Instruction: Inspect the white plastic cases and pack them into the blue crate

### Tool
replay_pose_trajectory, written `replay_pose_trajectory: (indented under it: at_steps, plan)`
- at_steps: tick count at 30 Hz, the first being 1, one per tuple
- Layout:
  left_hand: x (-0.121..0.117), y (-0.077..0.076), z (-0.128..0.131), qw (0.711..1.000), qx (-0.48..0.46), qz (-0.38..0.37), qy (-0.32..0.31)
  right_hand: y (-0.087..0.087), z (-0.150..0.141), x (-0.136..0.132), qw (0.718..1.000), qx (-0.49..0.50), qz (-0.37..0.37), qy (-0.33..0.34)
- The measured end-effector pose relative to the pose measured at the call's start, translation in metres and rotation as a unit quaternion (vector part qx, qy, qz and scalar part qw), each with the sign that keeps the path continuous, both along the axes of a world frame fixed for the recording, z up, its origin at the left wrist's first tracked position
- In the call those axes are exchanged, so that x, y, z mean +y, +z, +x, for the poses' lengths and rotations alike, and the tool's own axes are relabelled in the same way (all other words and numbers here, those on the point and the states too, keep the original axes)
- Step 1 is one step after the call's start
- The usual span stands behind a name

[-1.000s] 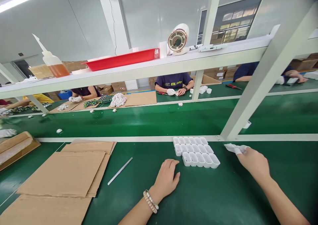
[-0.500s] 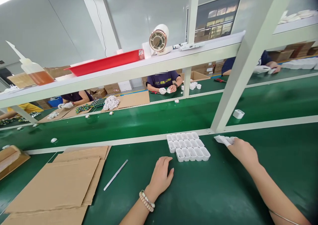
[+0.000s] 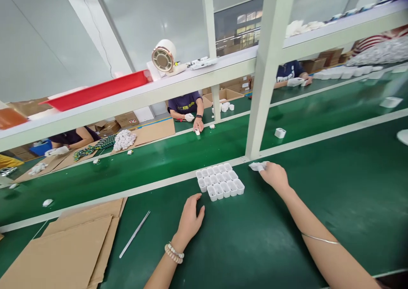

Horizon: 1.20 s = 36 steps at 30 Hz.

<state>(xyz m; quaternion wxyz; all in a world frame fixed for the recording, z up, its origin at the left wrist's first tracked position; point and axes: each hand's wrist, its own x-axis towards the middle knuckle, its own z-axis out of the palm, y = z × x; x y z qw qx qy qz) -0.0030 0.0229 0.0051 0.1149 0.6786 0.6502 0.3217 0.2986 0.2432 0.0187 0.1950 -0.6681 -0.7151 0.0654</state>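
My left hand point(image 3: 190, 217) rests on the green tabletop with its fingers apart, holding nothing. Just beyond its fingertips stand small white plastic cups point(image 3: 223, 188), packed in rows with their openings up. Past the cups on the right, my right hand point(image 3: 276, 177) pinches a crumpled white cloth point(image 3: 257, 166) near the pale rail. Whether this cloth is a glove I cannot tell. Metal tweezers point(image 3: 134, 234) lie to the left of my left hand.
Flat cardboard sheets point(image 3: 63, 250) cover the left side. Beyond the rail a green conveyor belt point(image 3: 159, 157) carries a white cup point(image 3: 280, 132) and small white parts. A shelf post point(image 3: 263, 76) rises near my right hand. Co-workers sit across the belt.
My view has turned right, so the scene sits farther left. Both hands keep about the same places by the cups. The co-worker opposite has reached toward the belt with a small white part.
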Motion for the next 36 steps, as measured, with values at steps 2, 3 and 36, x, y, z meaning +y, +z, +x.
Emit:
replay_pose_trajectory:
  at_steps: [2, 3, 36]
  plan:
    - [0.006, 0.003, 0.001, 1.000, 0.003, -0.007, -0.001, 0.003, 0.001, -0.001, 1.000, -0.011, -0.015, -0.002]
    - [0.010, 0.004, 0.001, 1.000, 0.005, -0.009, -0.003, 0.004, 0.002, -0.002, 1.000, -0.015, -0.021, -0.003]
    - [-0.027, 0.000, -0.011, 0.996, -0.062, 0.070, 0.002, -0.016, 0.006, 0.007, 0.996, -0.082, 0.024, 0.012]
